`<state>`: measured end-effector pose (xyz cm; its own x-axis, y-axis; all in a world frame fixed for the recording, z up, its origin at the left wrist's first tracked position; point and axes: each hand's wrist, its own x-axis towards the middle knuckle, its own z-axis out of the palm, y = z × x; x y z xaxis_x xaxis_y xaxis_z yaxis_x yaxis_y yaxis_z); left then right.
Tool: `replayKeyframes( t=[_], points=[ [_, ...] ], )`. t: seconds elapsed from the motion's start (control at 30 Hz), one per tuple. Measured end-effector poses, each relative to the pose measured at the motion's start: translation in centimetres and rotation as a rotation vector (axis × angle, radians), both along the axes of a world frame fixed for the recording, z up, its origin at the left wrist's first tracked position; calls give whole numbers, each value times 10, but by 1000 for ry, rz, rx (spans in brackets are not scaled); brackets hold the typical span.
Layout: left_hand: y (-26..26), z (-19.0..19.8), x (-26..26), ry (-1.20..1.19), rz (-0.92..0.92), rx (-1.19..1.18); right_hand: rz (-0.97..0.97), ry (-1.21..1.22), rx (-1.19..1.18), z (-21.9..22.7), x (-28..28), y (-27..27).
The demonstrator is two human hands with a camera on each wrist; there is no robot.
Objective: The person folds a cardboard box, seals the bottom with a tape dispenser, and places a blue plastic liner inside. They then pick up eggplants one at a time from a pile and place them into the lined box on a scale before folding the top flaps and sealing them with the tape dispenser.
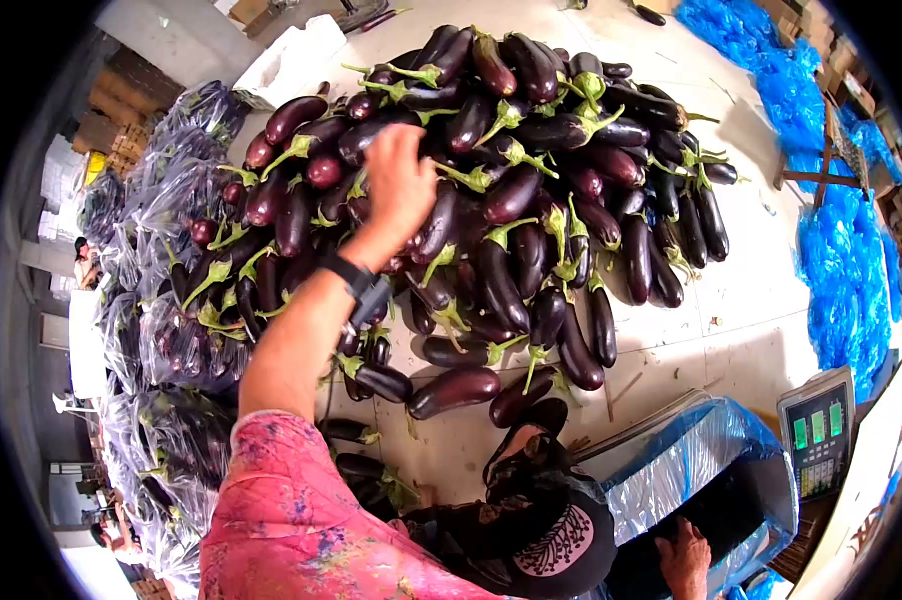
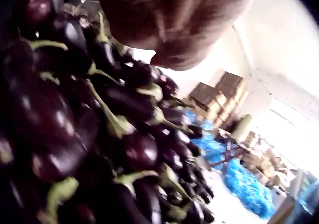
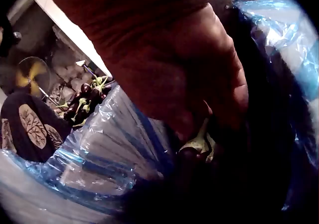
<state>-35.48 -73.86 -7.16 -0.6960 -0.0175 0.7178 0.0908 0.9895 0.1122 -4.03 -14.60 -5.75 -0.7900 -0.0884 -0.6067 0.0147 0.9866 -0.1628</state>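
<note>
Over the left part of a big heap of eggplants (image 1: 511,190) reaches my left hand (image 1: 401,185), with a dark watch (image 1: 356,285) on its wrist. Its fingertips overlap a dark eggplant (image 1: 376,135) in the head view. The left wrist view has this hand (image 2: 174,24) above the pile, its fingers hidden; I cannot tell whether they hold anything. Down inside a crate lined with blue plastic (image 1: 661,480) is my right hand (image 1: 683,560). Its thumb and fingers curl round the top of an eggplant (image 3: 197,151), whose green stem points into the palm. The eggplant's lower part is lost in shadow.
Clear plastic bags of eggplants (image 1: 161,330) line the left side. A scale (image 1: 819,430) with green displays stands right of the lined crate. Blue plastic sheeting (image 1: 846,290) lies at the right, and a white foam box (image 1: 291,60) stands behind the heap. Patterned dark cloth (image 1: 556,540) covers my knee.
</note>
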Motion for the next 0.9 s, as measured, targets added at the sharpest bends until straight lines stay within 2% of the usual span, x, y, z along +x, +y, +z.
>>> replayKeyframes(
  t=[0.03, 0.1, 0.13, 0.17, 0.2, 0.27, 0.33, 0.37, 0.4, 0.43, 0.47, 0.5, 0.53, 0.63, 0.67, 0.77, 0.83, 0.9],
  points=[
    [-29, 1, -11, 15, 107, -70, 0, 16, -9, 0, 1, 0],
    [-76, 0, -25, -204, 396, -123, -10, 18, -14, -9, 1, 4],
    [-94, -1, -32, -365, 469, -116, -17, 17, -16, -12, 1, 5],
    [-105, -2, -39, -528, 535, -109, -32, 35, -39, -10, 0, 1],
    [-103, 2, -40, -552, 580, -184, -49, 50, -59, -6, -3, -5],
    [-95, 8, -44, -668, 675, -145, -36, 2, -15, 1, -3, -7],
    [-89, 23, -29, -676, 500, -297, 16, 86, -31, -6, 0, 4],
    [-92, 26, -20, -558, 304, -315, -24, 66, 1, 6, -11, -4],
    [-83, 33, -18, -640, 287, -249, -67, 91, 27, 18, -18, -6],
    [-86, 32, -14, -590, 164, -231, -127, 101, 38, 23, -19, 0],
    [-78, 31, -8, -635, 265, -72, -96, 294, -38, 24, -14, 13],
    [-125, 0, -25, -535, 248, -155, -179, 296, -51, 33, -14, 20],
    [-126, 1, -22, -571, 334, -20, -284, 300, -114, 45, -14, 27],
    [-164, 6, 2, -490, 211, 196, -570, 358, -281, 73, -16, 36],
    [-163, 14, 17, -532, 152, 236, -590, 379, -262, 82, -17, 36],
    [-142, 38, 63, -601, 95, 271, -620, 493, -396, 78, -17, 44],
    [-107, 54, 97, -648, -19, 332, -636, 467, -429, 88, -19, 37],
    [-72, 69, 122, -682, -10, 220, -584, 464, -444, 95, -19, 32]
  ],
)
